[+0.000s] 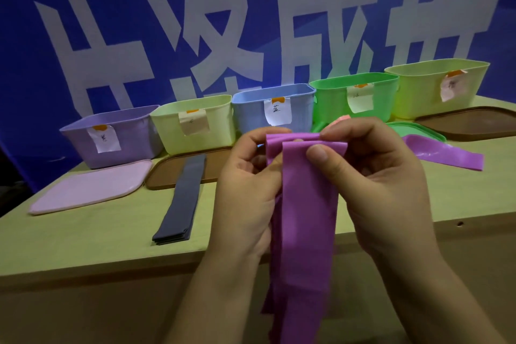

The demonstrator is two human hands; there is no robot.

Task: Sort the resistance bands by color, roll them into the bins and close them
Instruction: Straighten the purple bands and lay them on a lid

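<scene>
Matt rubbery purple band [304,220], smooth plastic bins [272,109] (paper labels), wooden table [83,240]

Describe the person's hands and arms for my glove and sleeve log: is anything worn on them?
Nothing is worn. The left hand and right hand are bare, with no gloves, rings or watch visible. Both forearms are bare to the frame's lower edge, with no sleeve in view. The fingernails are short and unpainted.
</scene>
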